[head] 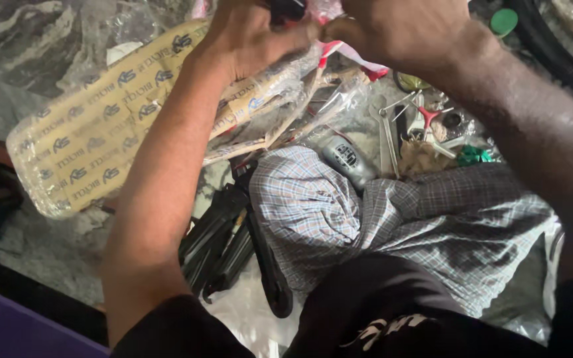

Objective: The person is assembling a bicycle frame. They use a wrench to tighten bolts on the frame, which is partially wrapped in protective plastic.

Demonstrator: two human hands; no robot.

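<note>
Both hands are raised at the top edge of the head view, close together and partly cut off. The left hand [250, 33] is clenched around a small dark object [286, 10], of which only a sliver shows, so its kind cannot be told. The right hand [399, 30] is closed with its fingers pinching a crinkled red-and-white plastic wrapper [356, 58] that hangs just beneath the two hands. Below the left forearm lies a long tan package [94, 139] in clear plastic, printed with a repeating pattern, slanting from the lower left up toward the hands. Beside it, under the hands, are thin clear sleeves [300, 113] holding narrow items. A checked blue-grey cloth [392, 219] is bunched in the middle, and a small silver-grey cylindrical part [347, 159] rests at its upper edge. To the right of that sits a clutter of metal tools [392, 129], one with red on it, and a green piece [472, 156]. Black elongated parts [230, 245] lie left of the cloth, touching it. A black ribbed hose [558, 56] curves in the upper right corner.
</note>
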